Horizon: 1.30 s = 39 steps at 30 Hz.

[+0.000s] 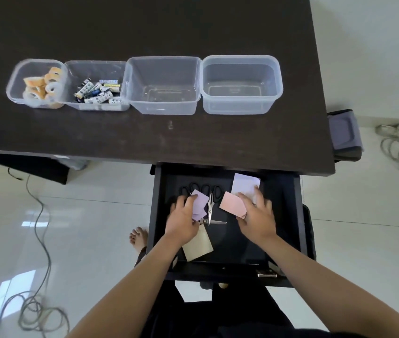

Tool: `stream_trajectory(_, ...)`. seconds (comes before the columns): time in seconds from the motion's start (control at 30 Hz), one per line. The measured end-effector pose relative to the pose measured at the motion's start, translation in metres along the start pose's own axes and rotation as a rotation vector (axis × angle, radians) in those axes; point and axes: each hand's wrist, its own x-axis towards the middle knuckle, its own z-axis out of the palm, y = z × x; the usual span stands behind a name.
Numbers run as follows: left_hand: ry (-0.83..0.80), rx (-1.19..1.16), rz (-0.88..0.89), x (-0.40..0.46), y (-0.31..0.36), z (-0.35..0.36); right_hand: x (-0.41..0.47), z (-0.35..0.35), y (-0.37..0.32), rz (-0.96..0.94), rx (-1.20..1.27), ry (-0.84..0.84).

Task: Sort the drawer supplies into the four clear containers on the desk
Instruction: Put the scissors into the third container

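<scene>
Sorting about half done. Of four clear plastic containers on the dark desk [144, 132], the leftmost container [14, 90] holds tape rolls [45, 86] and the second container [123, 106] batteries [97, 92], both too clustered to count; the third container [163, 106] and fourth container [241, 108] are empty. In the open black drawer [281, 215] remain black-handled scissors [209, 206], apparently two pairs, and paper pads. Left hand [182, 222] grips lilac notes [201, 203]; right hand [258, 217] grips a pink pad [231, 203], near a white pad [244, 185]; a cream pad [198, 247] lies loose

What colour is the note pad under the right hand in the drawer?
Pink, pale salmon. The pad shows in the head view, partly covered by the right hand.
</scene>
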Motion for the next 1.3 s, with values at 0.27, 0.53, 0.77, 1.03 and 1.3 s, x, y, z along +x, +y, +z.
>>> stream_trajectory(0.27, -0.052, 0.001, 0.053, 0.001, 0.010, -0.004, -0.031, 0.000, -0.001, -0.033, 0.013, -0.117)
stream_trajectory(0.53, 0.008, -0.054, 0.056, -0.017, 0.006, 0.003, -0.040, -0.004, 0.007, -0.024, 0.232, -0.126)
stream_trajectory(0.77, 0.049, -0.037, -0.045, -0.035, -0.003, 0.007, -0.040, -0.006, 0.008, 0.225, 0.280, -0.042)
stream_trajectory(1.03, 0.081, -0.036, -0.206, -0.045, -0.007, 0.003, -0.048, -0.010, 0.002, 0.282, 0.068, 0.007)
stream_trajectory(1.3, 0.145, -0.169, -0.240, -0.048, -0.005, 0.004, -0.025, -0.001, -0.049, -0.289, -0.038, -0.139)
